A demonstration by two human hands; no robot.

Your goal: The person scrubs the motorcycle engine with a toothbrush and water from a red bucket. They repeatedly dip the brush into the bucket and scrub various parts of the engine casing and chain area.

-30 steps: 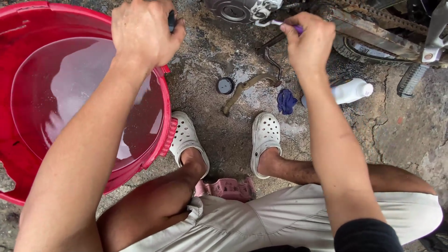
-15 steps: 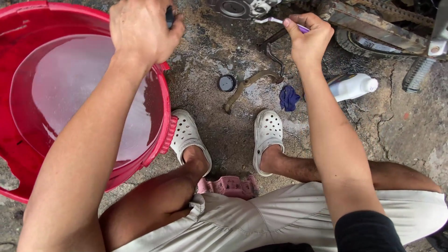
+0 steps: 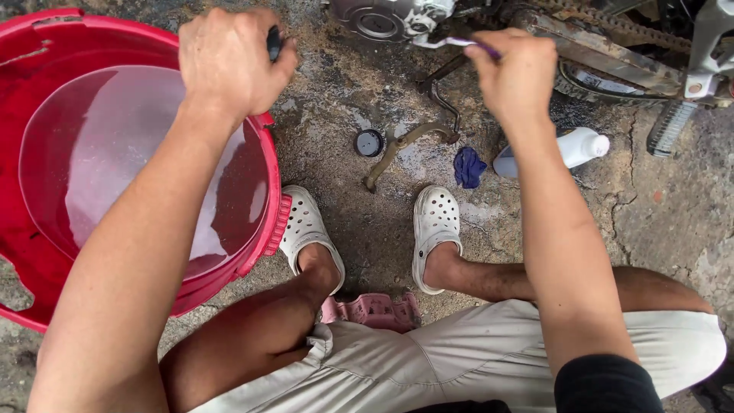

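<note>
Left hand (image 3: 229,61) is fisted around a short black handle (image 3: 273,43) right over the rim of the red plastic tub of water (image 3: 264,229). Right hand (image 3: 520,73) pinches a thin purple-handled brush (image 3: 466,43) up against the grey motorcycle engine casing (image 3: 382,17). Open concrete floor (image 3: 367,229) sits between both feet.

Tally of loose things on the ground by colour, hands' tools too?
Red: 1, round plastic tub of water
White: 3, two perforated clogs, plastic bottle
Blue: 1, crumpled rag
Black: 2, round cap, handle in left hand
Purple: 1, brush in right hand
Total: 8
</note>
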